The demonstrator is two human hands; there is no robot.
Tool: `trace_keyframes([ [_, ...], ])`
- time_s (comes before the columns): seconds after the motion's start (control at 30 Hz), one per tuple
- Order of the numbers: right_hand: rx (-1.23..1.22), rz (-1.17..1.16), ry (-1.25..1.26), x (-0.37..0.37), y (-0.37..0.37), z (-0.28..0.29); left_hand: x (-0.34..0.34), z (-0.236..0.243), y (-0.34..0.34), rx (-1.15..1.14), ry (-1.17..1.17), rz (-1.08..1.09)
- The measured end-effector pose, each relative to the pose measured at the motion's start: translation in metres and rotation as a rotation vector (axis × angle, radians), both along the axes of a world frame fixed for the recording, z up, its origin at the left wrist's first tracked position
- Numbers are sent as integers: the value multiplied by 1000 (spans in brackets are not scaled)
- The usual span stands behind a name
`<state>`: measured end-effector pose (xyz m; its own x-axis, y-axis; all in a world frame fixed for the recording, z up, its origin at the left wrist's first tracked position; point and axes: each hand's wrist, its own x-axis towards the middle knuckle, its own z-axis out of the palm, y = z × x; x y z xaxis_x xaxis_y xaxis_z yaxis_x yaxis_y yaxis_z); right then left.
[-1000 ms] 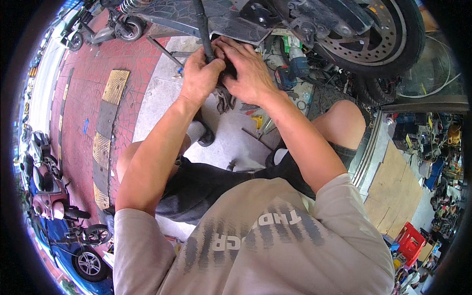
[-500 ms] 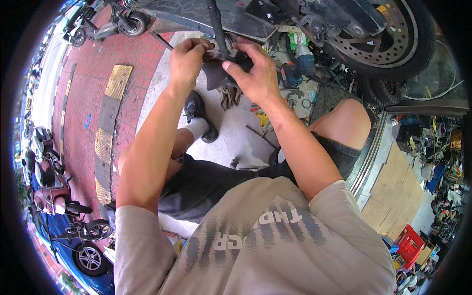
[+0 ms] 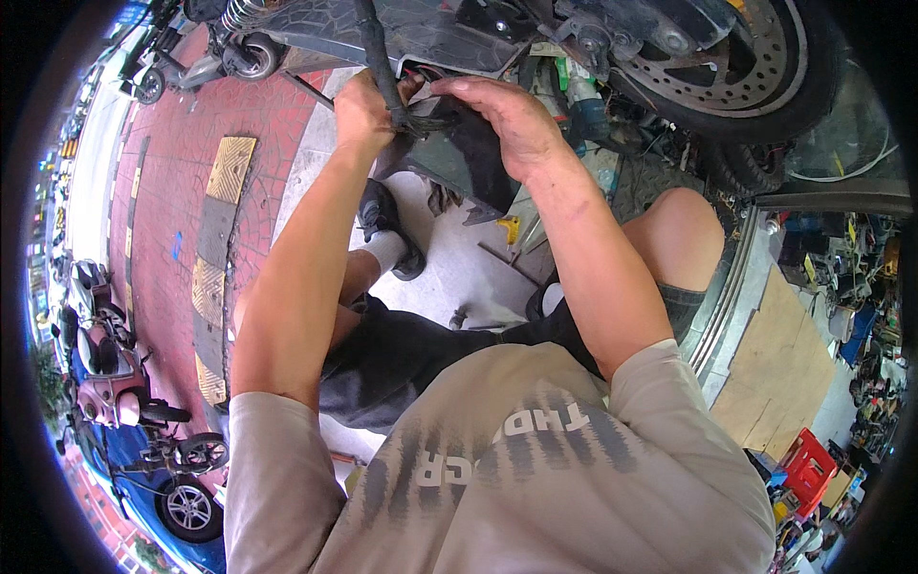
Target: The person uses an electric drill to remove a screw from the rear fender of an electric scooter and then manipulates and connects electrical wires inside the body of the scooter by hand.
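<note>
A thick black cable bundle (image 3: 375,53) hangs from the scooter's grey footboard panel (image 3: 435,38) and ends over a dark, angular plastic piece (image 3: 449,163). My left hand (image 3: 363,113) is closed just left of the cable, its fingertips partly hidden behind it; what they hold cannot be made out. My right hand (image 3: 507,124) rests along the upper right of the plastic piece, fingers reaching over it toward the cable, thumb hidden. A metal bar (image 3: 308,89) lies left of my hands. Beneath them are dark gloves (image 3: 442,199) and a yellow-handled tool (image 3: 509,230).
The scooter's front wheel (image 3: 727,72) fills the upper right, above a cordless drill (image 3: 588,113). A red paved walkway (image 3: 172,191) with ramps (image 3: 208,287) runs left, beside parked scooters (image 3: 105,383) and a blue car (image 3: 182,526). A cluttered shop with a red crate (image 3: 803,474) is at right.
The dark plastic piece has swung lower and shows more below my hands. My right hand has moved slightly right, fingers more extended. My left hand has shifted left since a second ago.
</note>
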<state>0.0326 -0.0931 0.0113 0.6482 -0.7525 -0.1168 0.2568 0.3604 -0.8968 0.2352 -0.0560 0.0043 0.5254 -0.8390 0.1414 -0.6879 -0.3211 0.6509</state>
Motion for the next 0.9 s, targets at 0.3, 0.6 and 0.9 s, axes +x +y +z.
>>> trace_keyframes([
  [0.3,-11,-73,-65,-3,8,-3,-16,7,-3,-34,-102,107],
  [0.6,-638,-12,630,-5,10,7,-31,4,-5,98,-77,197],
  [0.9,-898,149,1115,14,11,46,-11,-24,-20,72,-69,234],
])
